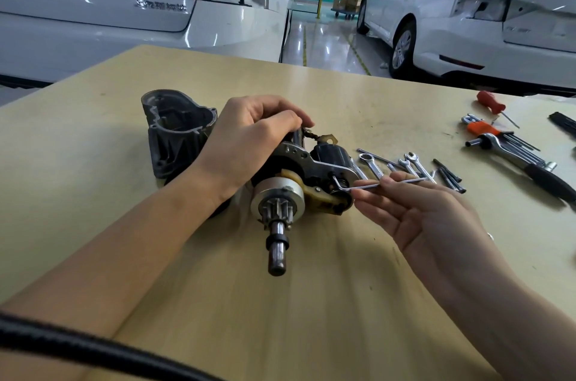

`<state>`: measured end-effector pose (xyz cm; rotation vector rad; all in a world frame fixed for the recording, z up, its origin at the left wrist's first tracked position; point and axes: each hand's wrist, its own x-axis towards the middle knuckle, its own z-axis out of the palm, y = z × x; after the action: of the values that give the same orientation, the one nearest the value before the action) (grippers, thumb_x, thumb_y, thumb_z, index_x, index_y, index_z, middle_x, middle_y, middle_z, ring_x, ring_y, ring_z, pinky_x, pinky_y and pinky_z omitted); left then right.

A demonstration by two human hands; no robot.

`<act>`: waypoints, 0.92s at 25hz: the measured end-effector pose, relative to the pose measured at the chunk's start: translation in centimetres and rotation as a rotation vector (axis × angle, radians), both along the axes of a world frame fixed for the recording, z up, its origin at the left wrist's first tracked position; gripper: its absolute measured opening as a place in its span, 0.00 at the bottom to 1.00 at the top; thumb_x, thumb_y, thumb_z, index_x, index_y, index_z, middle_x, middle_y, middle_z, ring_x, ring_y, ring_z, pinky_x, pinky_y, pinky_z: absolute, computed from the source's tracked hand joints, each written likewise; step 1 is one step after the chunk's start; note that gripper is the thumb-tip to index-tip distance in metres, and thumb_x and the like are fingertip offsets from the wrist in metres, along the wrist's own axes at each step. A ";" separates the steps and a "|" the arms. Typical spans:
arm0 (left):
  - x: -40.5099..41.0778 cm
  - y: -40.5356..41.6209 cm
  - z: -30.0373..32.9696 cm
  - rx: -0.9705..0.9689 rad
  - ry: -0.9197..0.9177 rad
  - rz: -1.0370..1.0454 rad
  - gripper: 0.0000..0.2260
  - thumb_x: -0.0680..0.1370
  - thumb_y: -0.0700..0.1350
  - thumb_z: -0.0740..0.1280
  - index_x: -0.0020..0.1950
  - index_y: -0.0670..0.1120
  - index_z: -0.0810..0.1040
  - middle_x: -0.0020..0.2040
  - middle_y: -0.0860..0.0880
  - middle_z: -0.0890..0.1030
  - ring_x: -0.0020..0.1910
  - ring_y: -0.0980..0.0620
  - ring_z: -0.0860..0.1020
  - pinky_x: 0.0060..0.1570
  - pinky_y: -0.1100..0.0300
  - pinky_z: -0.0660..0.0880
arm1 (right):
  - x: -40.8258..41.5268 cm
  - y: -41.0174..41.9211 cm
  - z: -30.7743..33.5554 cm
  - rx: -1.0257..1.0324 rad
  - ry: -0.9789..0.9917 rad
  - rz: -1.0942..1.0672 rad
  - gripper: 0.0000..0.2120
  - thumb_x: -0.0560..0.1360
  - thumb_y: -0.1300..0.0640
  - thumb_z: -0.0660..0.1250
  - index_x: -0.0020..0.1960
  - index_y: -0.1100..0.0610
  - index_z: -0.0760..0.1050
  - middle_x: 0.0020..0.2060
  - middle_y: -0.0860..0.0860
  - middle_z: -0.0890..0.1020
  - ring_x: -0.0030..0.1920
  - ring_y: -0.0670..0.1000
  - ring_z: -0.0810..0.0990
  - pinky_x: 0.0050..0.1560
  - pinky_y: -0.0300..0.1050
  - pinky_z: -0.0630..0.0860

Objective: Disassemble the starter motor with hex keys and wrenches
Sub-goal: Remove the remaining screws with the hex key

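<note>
Head view: the housing [177, 134] already lies apart on the worktop [311, 302]. Left hand [246, 143] grips the motor [296, 181]; right hand [414, 212] fingers pinch a hex key [367, 185] at a plate screw. Most fasteners likely remain.

Two white cars [93, 6] stand beyond the table [311, 302], boxes [347, 2] perhaps behind.

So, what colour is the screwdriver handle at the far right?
Red; the screwdriver shows in the head view.
</note>
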<state>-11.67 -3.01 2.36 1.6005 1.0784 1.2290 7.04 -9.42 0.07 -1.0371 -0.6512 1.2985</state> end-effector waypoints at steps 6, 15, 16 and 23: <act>0.0 -0.1 -0.1 -0.003 -0.006 -0.001 0.09 0.71 0.43 0.64 0.41 0.45 0.85 0.44 0.35 0.82 0.40 0.48 0.78 0.45 0.54 0.77 | -0.3 -0.1 -0.1 -0.040 0.074 -0.004 0.05 0.76 0.72 0.60 0.45 0.64 0.71 0.36 0.64 0.84 0.37 0.58 0.86 0.33 0.42 0.80; 0.1 -0.2 -0.1 -0.002 -0.003 -0.002 0.10 0.70 0.44 0.63 0.40 0.46 0.85 0.43 0.38 0.83 0.40 0.48 0.79 0.46 0.54 0.78 | -0.5 -0.9 -0.2 -0.074 0.148 -0.034 0.04 0.75 0.72 0.62 0.46 0.65 0.71 0.38 0.65 0.84 0.39 0.58 0.86 0.32 0.42 0.80; 0.1 -0.2 -0.1 -0.001 -0.001 -0.001 0.10 0.70 0.44 0.64 0.40 0.46 0.85 0.43 0.38 0.83 0.41 0.48 0.79 0.46 0.53 0.78 | -0.5 -0.8 -0.2 -0.074 0.145 -0.034 0.04 0.75 0.72 0.62 0.46 0.65 0.71 0.38 0.65 0.84 0.39 0.58 0.86 0.32 0.41 0.80; -0.1 -0.1 -0.1 0.002 -0.006 -0.009 0.09 0.72 0.43 0.64 0.41 0.46 0.85 0.42 0.38 0.83 0.40 0.49 0.79 0.46 0.54 0.77 | -0.7 -0.7 -0.2 -0.068 0.148 -0.036 0.05 0.75 0.72 0.61 0.47 0.64 0.71 0.39 0.65 0.84 0.39 0.58 0.86 0.32 0.42 0.80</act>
<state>-11.75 -3.09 2.25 1.6008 1.0657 1.2279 6.37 -10.13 -0.11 -0.9927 -0.4767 1.3596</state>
